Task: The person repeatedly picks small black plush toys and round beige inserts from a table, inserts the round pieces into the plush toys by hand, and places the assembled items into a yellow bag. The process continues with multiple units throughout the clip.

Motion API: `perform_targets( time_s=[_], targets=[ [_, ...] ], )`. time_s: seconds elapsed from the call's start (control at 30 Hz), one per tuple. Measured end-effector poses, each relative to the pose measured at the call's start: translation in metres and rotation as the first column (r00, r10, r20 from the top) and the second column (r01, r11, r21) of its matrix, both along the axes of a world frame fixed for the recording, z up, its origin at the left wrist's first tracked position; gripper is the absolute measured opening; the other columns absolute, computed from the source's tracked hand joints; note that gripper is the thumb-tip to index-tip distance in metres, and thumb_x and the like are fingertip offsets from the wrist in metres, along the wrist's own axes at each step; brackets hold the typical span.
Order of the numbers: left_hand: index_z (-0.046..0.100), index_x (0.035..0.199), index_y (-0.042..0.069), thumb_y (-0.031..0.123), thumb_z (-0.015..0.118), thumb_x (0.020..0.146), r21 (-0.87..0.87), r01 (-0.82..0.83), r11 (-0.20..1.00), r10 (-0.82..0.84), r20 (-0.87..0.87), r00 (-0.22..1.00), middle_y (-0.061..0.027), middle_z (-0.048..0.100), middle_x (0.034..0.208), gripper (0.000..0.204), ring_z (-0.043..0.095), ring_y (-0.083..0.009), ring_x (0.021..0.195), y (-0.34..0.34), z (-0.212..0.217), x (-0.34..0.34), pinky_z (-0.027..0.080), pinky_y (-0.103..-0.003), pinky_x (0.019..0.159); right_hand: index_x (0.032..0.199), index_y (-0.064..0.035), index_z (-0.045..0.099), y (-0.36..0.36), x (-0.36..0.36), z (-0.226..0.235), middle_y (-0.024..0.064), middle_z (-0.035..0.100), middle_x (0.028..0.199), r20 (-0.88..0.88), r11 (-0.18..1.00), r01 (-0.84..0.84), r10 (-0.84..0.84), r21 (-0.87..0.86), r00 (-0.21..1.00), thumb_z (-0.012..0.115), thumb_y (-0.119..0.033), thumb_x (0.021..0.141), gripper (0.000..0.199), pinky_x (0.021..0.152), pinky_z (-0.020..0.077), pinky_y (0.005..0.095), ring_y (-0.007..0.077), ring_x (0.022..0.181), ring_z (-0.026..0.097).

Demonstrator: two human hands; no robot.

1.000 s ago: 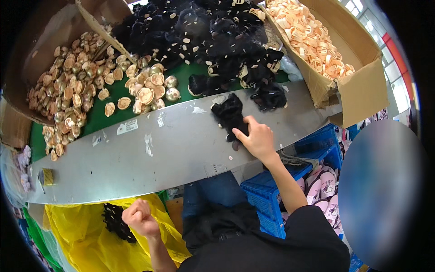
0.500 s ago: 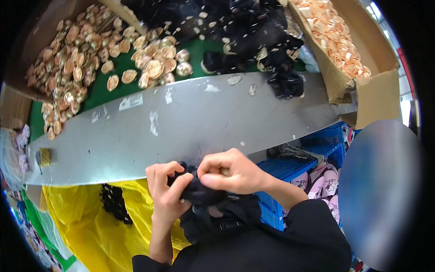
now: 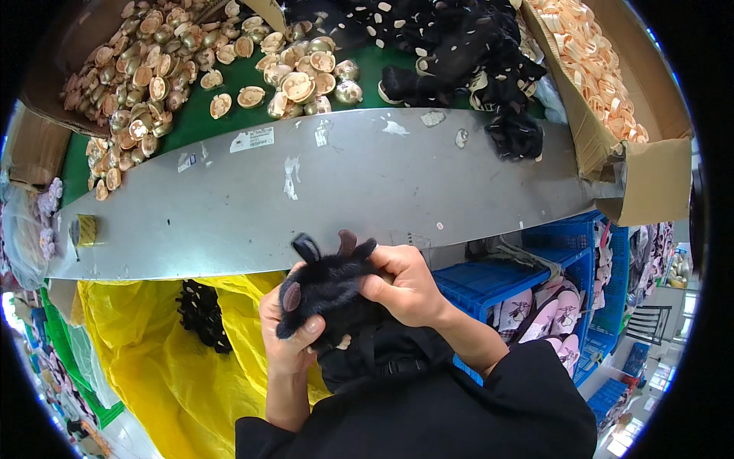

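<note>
Between my hands, just over the near edge of the metal table [image 3: 382, 183], is a small black plush piece [image 3: 336, 279] with brownish ear linings and a black loop on top. My left hand [image 3: 287, 333] grips its lower left side, the thumb laid across the fur. At its right end my right hand [image 3: 413, 287] pinches the fur between thumb and fingers. A small pale bit [image 3: 344, 342] shows at the bottom of the plush piece. More black plush pieces [image 3: 459, 46] are heaped at the far side, several with pale oval parts.
Gold-backed half shells [image 3: 298, 88] spill over a green surface at the far left. A cardboard box [image 3: 657, 176] at the right holds peach plastic parts [image 3: 585, 69]. A yellow bag [image 3: 153, 344] with black pieces hangs below the table; blue crates [image 3: 489, 287] stand at the right.
The black plush piece has been lifted and turned, so its ears and loop now show. My right hand has moved right and lower; the whole view has shifted slightly.
</note>
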State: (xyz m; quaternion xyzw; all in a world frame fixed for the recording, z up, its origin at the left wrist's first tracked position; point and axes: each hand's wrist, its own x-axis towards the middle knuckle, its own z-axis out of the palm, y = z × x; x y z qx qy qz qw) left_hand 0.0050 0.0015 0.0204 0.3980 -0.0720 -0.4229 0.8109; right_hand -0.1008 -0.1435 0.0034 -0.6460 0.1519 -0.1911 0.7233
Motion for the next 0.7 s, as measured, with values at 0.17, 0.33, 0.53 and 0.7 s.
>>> perform_targets(
  time_s=[0.17, 0.33, 0.53, 0.7],
  targets=[
    [0.056, 0.128, -0.007, 0.020, 0.078, 0.088, 0.033, -0.022, 0.999, 0.026, -0.136, 0.990, -0.0171, 0.068, 0.119, 0.053, 0.070, -0.0261, 0.106, 0.006, -0.007, 0.004, 0.056, -0.037, 0.097, 0.098, 0.0034, 0.065, -0.006, 0.004, -0.004, -0.0043, 0.054, 0.071, -0.025, 0.996, -0.021, 0.023, 0.087, 0.999, 0.065, -0.015, 0.095, 0.018, 0.053, 0.0367, 0.0203, 0.0007, 0.061, 0.043],
    [0.050, 0.138, -0.003, 0.036, 0.058, 0.102, 0.186, -0.018, 0.982, 0.014, 0.026, 1.000, -0.0172, 0.065, 0.126, 0.054, 0.066, -0.0276, 0.117, 0.021, -0.019, 0.009, 0.053, -0.038, 0.101, 0.089, 0.0010, 0.063, 0.000, 0.015, 0.003, -0.0029, 0.054, 0.068, -0.020, 0.993, -0.034, 0.037, 0.115, 0.999, 0.064, -0.019, 0.100, 0.023, 0.054, 0.0375, 0.0230, 0.0016, 0.062, 0.042],
    [0.053, 0.133, -0.004, 0.036, 0.050, 0.101, 0.273, -0.052, 0.961, 0.053, 0.005, 0.999, -0.0206, 0.068, 0.119, 0.051, 0.072, -0.0310, 0.103, 0.022, -0.010, 0.013, 0.060, -0.043, 0.092, 0.082, -0.0014, 0.059, 0.004, 0.022, 0.005, -0.0030, 0.052, 0.066, -0.030, 0.985, -0.024, 0.029, 0.170, 0.999, 0.064, -0.023, 0.101, 0.029, 0.053, 0.0356, 0.0230, 0.0025, 0.060, 0.042],
    [0.054, 0.131, -0.005, 0.018, 0.074, 0.083, 0.128, 0.106, 0.986, -0.107, 0.007, 0.994, -0.0174, 0.069, 0.114, 0.057, 0.073, -0.0266, 0.100, 0.004, 0.006, 0.014, 0.062, -0.037, 0.085, 0.099, -0.0012, 0.059, 0.004, 0.025, -0.006, -0.0039, 0.051, 0.068, -0.085, 0.992, 0.116, -0.111, 0.052, 0.990, 0.069, -0.027, 0.098, 0.028, 0.056, 0.0358, 0.0220, 0.0023, 0.061, 0.042]
  ],
)
